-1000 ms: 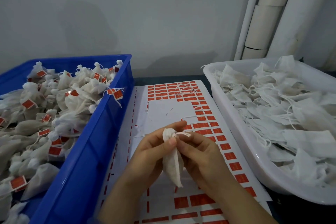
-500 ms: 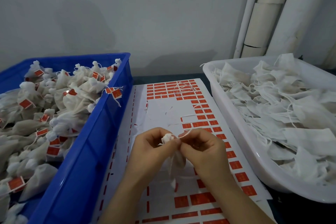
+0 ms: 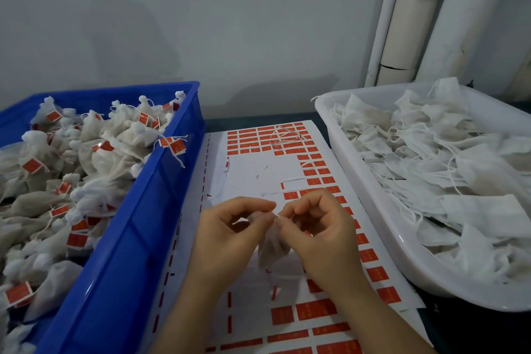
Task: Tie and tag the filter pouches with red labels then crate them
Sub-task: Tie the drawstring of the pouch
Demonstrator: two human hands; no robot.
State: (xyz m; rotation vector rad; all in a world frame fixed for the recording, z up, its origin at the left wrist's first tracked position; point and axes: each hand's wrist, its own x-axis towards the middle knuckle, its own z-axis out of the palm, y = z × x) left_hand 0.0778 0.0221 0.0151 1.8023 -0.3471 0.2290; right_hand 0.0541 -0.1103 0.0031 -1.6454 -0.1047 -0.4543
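Both hands, left (image 3: 230, 234) and right (image 3: 319, 231), pinch one pouch (image 3: 271, 247) by its neck above the label sheet (image 3: 258, 178), tying, no tag yet. Crate (image 3: 138, 227) holds many tagged ones; tub (image 3: 382, 210) holds many untied.

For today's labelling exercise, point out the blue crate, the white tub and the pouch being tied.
blue crate (image 3: 138, 238), head view, its outer right wall.
white tub (image 3: 379, 210), head view, its left wall.
pouch (image 3: 271, 250), head view, its hanging lower body.

2 hands (image 3: 230, 234) (image 3: 323, 234), 1 held pouch (image 3: 271, 250), 2 bins (image 3: 129, 227) (image 3: 373, 201), 1 label sht (image 3: 258, 172)
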